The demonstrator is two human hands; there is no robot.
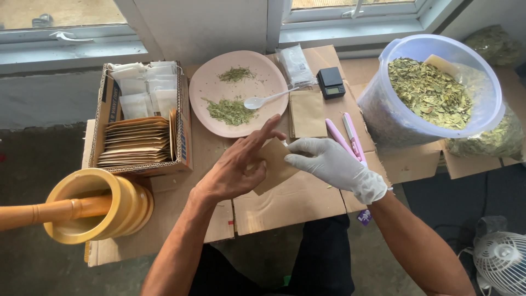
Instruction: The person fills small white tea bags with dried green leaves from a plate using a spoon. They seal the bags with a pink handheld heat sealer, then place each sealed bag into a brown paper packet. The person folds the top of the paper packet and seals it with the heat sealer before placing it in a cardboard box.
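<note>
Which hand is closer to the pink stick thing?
The right hand, the gloved one. It lies right against the pink tool, overlapping its lower end. The bare left hand is farther left, across the brown paper pouch both hands hold.

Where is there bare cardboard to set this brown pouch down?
Free: flattened cardboard below both hands, and the strip between the mortar and the left hand. Crowded: around the pink plate, kraft pouch, scale and leaf tub.

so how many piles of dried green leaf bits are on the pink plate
2. One smaller pile of crushed green leaves lies near the far edge of the round pink plate; a larger pile lies nearer the person, beside the white plastic spoon.
</note>
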